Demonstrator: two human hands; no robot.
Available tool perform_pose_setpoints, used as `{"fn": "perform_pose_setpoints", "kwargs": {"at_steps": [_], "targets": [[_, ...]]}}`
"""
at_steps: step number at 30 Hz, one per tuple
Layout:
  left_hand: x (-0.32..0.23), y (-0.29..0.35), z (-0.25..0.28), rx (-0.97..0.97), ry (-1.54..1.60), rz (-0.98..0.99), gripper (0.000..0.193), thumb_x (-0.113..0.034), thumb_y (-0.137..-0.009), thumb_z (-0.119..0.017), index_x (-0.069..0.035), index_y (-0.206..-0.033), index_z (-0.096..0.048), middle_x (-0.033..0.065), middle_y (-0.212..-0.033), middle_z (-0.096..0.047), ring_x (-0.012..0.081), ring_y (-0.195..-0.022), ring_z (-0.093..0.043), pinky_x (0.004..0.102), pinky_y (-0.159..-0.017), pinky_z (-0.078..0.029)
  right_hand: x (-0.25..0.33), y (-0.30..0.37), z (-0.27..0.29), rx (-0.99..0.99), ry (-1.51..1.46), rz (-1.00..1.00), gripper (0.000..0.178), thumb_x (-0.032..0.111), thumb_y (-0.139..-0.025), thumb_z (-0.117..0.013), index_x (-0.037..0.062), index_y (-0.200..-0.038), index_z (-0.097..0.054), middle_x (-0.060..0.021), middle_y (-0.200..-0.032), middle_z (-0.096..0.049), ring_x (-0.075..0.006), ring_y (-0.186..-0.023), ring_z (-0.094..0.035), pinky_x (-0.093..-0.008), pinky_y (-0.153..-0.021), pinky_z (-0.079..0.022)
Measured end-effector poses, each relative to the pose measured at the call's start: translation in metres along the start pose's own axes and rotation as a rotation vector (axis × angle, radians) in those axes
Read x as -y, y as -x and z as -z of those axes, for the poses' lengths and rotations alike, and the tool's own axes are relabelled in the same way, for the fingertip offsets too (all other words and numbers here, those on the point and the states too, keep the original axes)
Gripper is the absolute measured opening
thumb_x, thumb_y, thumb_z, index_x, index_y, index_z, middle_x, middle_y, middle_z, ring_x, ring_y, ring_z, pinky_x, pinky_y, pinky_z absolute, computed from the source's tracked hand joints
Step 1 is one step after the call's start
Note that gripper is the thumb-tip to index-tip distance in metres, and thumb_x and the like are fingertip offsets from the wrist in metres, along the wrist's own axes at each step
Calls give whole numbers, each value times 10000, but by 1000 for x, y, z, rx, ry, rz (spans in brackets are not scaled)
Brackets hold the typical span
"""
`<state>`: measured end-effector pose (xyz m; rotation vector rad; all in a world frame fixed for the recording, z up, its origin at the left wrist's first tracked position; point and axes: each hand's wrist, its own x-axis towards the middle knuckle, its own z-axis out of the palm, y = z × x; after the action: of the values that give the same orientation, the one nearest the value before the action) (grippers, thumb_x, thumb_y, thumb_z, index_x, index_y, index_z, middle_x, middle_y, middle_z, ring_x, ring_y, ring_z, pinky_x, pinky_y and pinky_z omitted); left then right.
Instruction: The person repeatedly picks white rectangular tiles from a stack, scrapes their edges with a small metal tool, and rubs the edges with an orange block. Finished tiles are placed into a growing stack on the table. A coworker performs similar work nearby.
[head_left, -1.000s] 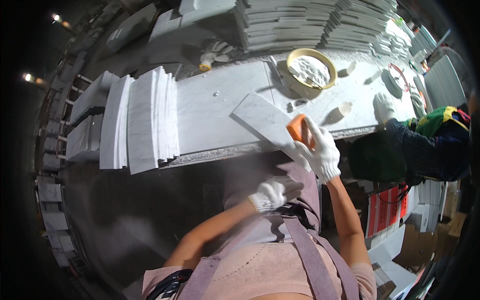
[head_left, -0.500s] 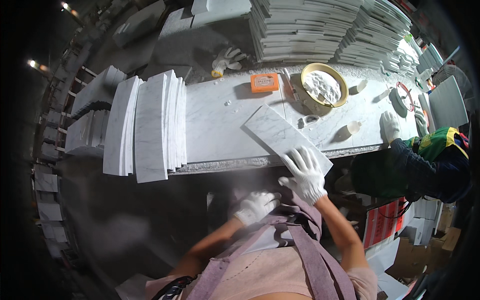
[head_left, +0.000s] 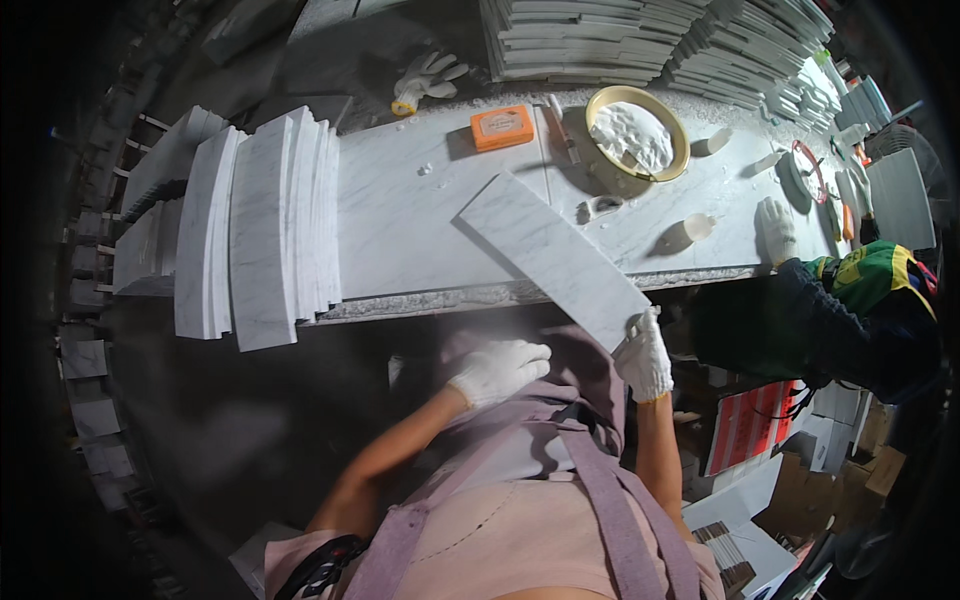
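A long white marble tile with grey veins lies slantwise on the bench, its near end jutting past the front edge. My right hand, in a white knit glove, is closed on that near end, with the thumb up at the corner. Some of its fingers are hidden from view. In front of my apron hovers my left hand, gloved the same way. It is empty, with its fingers stretched out and close together, apart from the tile.
On the bench are an orange box, a yellow bowl of white paste, a small cup and a loose glove. Tiles stand at left; tall stacks rise behind. A co-worker's gloved hand rests at right.
My right hand has gone from lying spread on top of the tile to gripping its near end. My left hand's fingers have come together. The view has shifted slightly.
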<state>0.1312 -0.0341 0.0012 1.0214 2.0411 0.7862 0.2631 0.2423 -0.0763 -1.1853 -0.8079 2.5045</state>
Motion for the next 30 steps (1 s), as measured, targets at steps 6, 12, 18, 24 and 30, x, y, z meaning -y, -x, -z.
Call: {"fn": "perform_pose_setpoints", "kwargs": {"at_steps": [6, 12, 18, 24, 30], "targets": [[-4, 7, -9, 113, -74, 70, 403, -424, -1068, -549, -138, -1317, -685, 115, -1285, -694, 332, -1185, -644, 437, -1053, -485, 11, -3, 16, 199, 227, 38, 256, 279, -1011, -668, 132, -1219, -652, 55, -1020, -665, -59, -937, -623, -223, -806, -504], [4, -8, -7, 84, 73, 143, 434, -419, -1069, -566, -96, -1335, -679, 175, -1284, -695, 357, -1224, -635, 426, -1090, -483, 15, 24, 4, 175, -10, -114, 327, 220, -1066, -539, 42, -1335, -591, -38, -1072, -612, -114, -975, -599, -276, -851, -504], [-11, -16, 12, -206, 197, 113, 330, -309, -1045, -618, -54, -1218, -735, 157, -1215, -735, 347, -1166, -680, 420, -1039, -513, 24, 16, 19, 355, 165, -213, 498, 458, -1124, -490, 106, -1471, -548, -27, -1255, -678, -158, -1084, -644, -353, -989, -533], [-27, -50, 40, -672, -502, -319, 396, -290, -869, -798, -149, -1236, -754, 80, -1246, -714, 318, -1223, -637, 512, -1101, -475, 22, 7, 23, 429, 159, -103, 508, 438, -1129, -477, 99, -1507, -506, -37, -1319, -665, -183, -1069, -653, -381, -978, -549], [-9, -87, 57, -656, -804, -276, 504, -421, -861, -747, -173, -1299, -724, 72, -1355, -668, 301, -1307, -576, 539, -1194, -365, 5, 17, -2, 77, 52, -160, 171, 357, -1097, -600, 187, -1112, -612, 76, -875, -622, -68, -791, -615, -237, -694, -515]]}}
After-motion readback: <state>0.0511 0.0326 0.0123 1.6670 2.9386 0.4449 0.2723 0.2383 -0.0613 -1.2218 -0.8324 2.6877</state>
